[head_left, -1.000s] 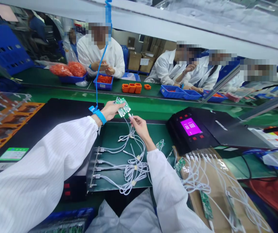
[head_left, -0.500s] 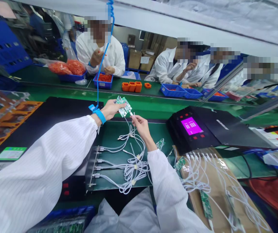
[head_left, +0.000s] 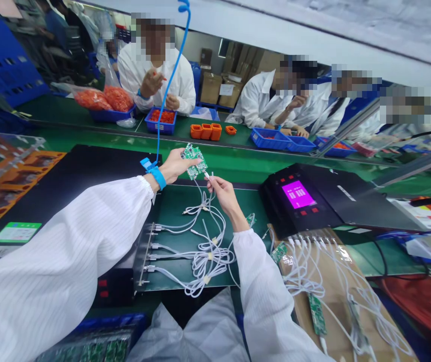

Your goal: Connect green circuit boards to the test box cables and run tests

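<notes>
Between thumb and fingers, my left hand (head_left: 176, 165) grips a green circuit board (head_left: 195, 160) above the bench. A blue wrist strap (head_left: 157, 177) with a coiled cord is on that wrist. My right hand (head_left: 223, 193) pinches the white plug of a cable (head_left: 207, 175) at the board's lower edge. Whether the plug is fully seated I cannot tell. Another white cable also runs up to the board's lower edge. Below my hands, a bundle of white cables (head_left: 210, 259) lies on the green mat, joined to the side of a black box (head_left: 143, 251).
At right stands a black tester (head_left: 300, 201) with a magenta screen. White cables and a green circuit board (head_left: 316, 314) lie on brown cardboard (head_left: 302, 332). Opposite, people in white coats work beside blue bins (head_left: 270, 139) and orange housings (head_left: 205, 131). Orange fixtures (head_left: 23, 186) stand at left.
Both hands and the board appear slightly further right in the view, and the board looks a little more tilted. My grips on the board and the cable plug stay the same.
</notes>
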Demonstrator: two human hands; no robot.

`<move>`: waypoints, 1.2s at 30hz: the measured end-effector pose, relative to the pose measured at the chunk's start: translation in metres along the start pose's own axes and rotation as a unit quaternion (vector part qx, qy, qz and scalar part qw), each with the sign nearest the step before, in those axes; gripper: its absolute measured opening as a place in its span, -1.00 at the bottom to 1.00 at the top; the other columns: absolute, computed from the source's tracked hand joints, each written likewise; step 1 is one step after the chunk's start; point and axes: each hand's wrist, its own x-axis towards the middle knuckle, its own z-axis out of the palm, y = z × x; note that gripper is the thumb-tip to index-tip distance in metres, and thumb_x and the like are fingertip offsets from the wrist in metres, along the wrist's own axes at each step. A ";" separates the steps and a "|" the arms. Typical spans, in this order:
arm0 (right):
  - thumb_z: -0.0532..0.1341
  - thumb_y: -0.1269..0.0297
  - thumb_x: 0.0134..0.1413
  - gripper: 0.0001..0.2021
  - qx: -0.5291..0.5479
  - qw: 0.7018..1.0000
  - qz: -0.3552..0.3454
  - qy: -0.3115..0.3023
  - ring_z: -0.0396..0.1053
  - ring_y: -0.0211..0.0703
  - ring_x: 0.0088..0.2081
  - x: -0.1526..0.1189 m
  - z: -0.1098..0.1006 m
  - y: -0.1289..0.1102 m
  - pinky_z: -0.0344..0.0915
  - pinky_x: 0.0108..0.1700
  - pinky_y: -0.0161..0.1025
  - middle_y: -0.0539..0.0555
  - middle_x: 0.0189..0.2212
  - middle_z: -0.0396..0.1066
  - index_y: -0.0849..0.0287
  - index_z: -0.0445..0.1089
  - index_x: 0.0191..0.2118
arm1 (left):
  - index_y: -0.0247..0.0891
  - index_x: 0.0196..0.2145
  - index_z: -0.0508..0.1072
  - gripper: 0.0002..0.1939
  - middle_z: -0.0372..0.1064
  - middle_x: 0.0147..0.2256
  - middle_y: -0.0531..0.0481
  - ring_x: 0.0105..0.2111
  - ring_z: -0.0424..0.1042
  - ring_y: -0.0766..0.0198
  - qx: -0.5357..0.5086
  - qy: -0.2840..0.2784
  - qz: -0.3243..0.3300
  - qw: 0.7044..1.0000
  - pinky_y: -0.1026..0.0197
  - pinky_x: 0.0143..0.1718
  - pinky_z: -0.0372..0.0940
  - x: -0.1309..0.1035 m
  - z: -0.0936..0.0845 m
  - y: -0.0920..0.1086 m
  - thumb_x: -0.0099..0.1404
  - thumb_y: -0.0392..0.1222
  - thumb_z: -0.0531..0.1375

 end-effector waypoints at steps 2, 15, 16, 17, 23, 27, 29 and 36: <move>0.46 -0.20 -0.04 -0.53 0.004 1.000 0.005 -0.004 0.24 -0.34 -0.47 0.000 0.001 0.001 0.21 -0.34 -0.28 -0.06 -0.48 0.38 0.16 0.61 -0.26 | -0.35 -0.28 0.52 -0.62 0.56 -0.29 -0.07 -0.33 0.51 0.22 -0.002 0.001 0.001 1.000 0.19 -0.26 0.41 0.001 -0.001 -0.001 -0.04 -0.32 0.54; 0.46 -0.19 -0.05 -0.54 0.024 1.000 0.014 0.008 0.27 -0.32 -0.45 0.001 0.004 0.005 0.26 -0.31 -0.27 -0.07 -0.50 0.35 0.15 0.57 -0.29 | -0.33 -0.25 0.51 -0.58 0.56 -0.28 -0.08 -0.29 0.54 0.20 -0.022 0.010 -0.001 1.000 0.13 -0.16 0.44 0.004 -0.002 -0.005 -0.06 -0.33 0.56; 0.46 -0.19 -0.06 -0.54 0.029 0.999 0.016 0.009 0.26 -0.32 -0.45 0.001 0.004 0.005 0.25 -0.31 -0.27 -0.08 -0.51 0.33 0.15 0.56 -0.30 | -0.33 -0.26 0.51 -0.57 0.56 -0.28 -0.08 -0.29 0.54 0.19 -0.024 0.011 -0.003 1.000 0.12 -0.15 0.45 0.004 -0.002 -0.004 -0.07 -0.33 0.57; 0.47 -0.19 -0.06 -0.54 0.032 0.999 0.016 0.009 0.25 -0.32 -0.45 0.001 0.004 0.005 0.25 -0.32 -0.27 -0.08 -0.52 0.32 0.15 0.56 -0.31 | -0.33 -0.27 0.51 -0.56 0.56 -0.28 -0.08 -0.28 0.54 0.19 -0.027 0.009 -0.005 1.000 0.12 -0.14 0.45 0.004 -0.002 -0.004 -0.08 -0.33 0.57; 0.49 -0.20 -0.12 -0.52 0.053 0.998 0.026 0.008 0.20 -0.35 -0.48 0.001 0.007 0.004 0.18 -0.35 -0.28 -0.11 -0.54 0.26 0.17 0.52 -0.36 | -0.30 -0.18 0.53 -0.42 0.57 -0.28 -0.07 -0.16 0.57 0.07 -0.028 0.019 0.011 0.999 0.03 -0.03 0.48 0.003 -0.002 -0.004 -0.17 -0.33 0.61; 0.50 -0.18 -0.13 -0.52 0.063 0.997 0.032 0.007 0.20 -0.35 -0.47 0.000 0.008 0.004 0.15 -0.34 -0.28 -0.11 -0.53 0.25 0.18 0.53 -0.35 | -0.30 -0.11 0.52 -0.38 0.57 -0.25 -0.07 -0.08 0.56 0.04 -0.027 0.036 0.021 0.999 0.01 0.05 0.45 0.003 -0.002 -0.005 -0.15 -0.39 0.59; 0.49 -0.18 -0.12 -0.52 0.064 0.997 0.035 0.008 0.19 -0.34 -0.47 -0.001 0.009 0.004 0.15 -0.34 -0.27 -0.11 -0.53 0.24 0.18 0.53 -0.34 | -0.31 -0.13 0.52 -0.42 0.57 -0.24 -0.08 -0.10 0.56 0.05 -0.028 0.038 0.017 0.999 0.01 0.05 0.45 0.003 -0.002 -0.005 -0.13 -0.40 0.58; 0.48 -0.18 -0.12 -0.50 0.083 0.995 0.060 0.006 0.15 -0.32 -0.46 -0.002 0.013 0.000 0.15 -0.36 -0.26 -0.12 -0.52 0.15 0.18 0.53 -0.27 | -0.35 -0.26 0.53 -0.65 0.58 -0.24 -0.12 -0.24 0.56 0.14 -0.006 -0.005 0.037 0.999 0.08 -0.10 0.45 0.000 0.001 -0.003 0.02 -0.29 0.53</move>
